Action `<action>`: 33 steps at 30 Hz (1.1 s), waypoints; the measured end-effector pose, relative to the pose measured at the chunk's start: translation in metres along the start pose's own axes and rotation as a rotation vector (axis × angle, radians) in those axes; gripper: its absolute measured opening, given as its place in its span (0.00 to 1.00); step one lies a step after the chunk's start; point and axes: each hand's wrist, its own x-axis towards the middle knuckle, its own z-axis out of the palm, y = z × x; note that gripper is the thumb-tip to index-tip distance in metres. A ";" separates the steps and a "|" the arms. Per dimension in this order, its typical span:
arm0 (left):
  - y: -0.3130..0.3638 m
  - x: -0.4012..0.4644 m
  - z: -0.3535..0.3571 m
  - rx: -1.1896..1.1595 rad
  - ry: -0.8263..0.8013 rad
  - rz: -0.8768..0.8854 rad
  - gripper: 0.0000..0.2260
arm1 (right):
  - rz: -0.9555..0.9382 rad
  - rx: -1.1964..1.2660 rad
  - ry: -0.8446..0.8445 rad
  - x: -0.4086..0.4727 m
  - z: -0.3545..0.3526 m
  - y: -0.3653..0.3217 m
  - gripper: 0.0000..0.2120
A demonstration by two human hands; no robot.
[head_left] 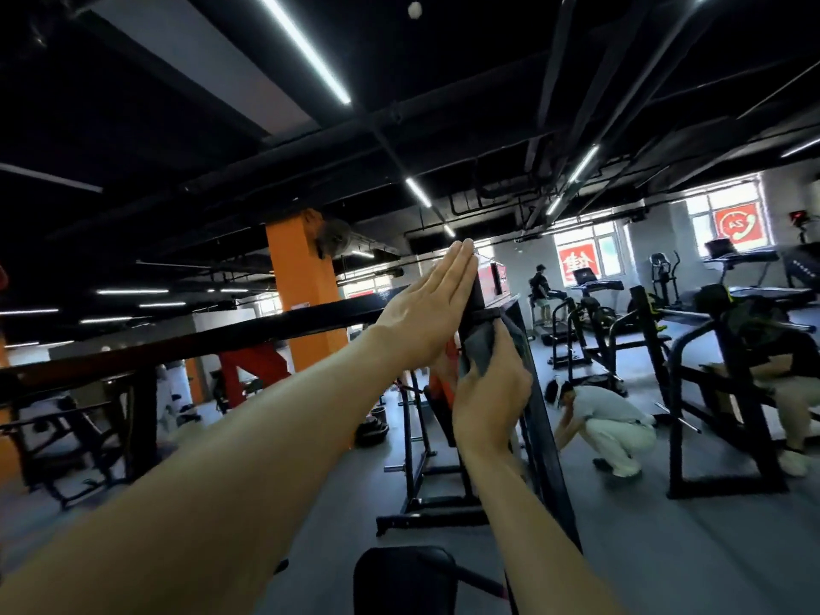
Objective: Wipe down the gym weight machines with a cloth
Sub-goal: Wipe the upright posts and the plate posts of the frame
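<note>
A black upright post of the weight machine (543, 437) rises in front of me, slanting up towards the middle of the view. My left hand (428, 310) lies flat against the post's upper part, fingers straight and together. Just below it my right hand (490, 399) grips a dark grey cloth (481, 348) and presses it against the post. A black padded seat (401, 579) shows at the bottom edge.
A long black crossbar (222, 337) runs left from the post. An orange column (304, 286) stands behind it. A person crouches (605, 419) on the floor at right, another sits on a black machine (719, 392). Treadmills (594, 288) line the far windows.
</note>
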 end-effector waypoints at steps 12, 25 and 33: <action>-0.024 -0.054 0.106 -0.292 -0.008 -0.282 0.66 | -0.982 -1.068 -0.159 -0.043 -0.096 -0.020 0.32; -0.040 -0.046 0.181 -0.425 0.134 -0.289 0.62 | -1.190 -1.847 -0.447 -0.028 -0.095 -0.072 0.28; -0.029 -0.046 0.192 -0.477 0.287 -0.354 0.47 | -0.787 -2.205 -0.465 -0.043 -0.015 -0.091 0.33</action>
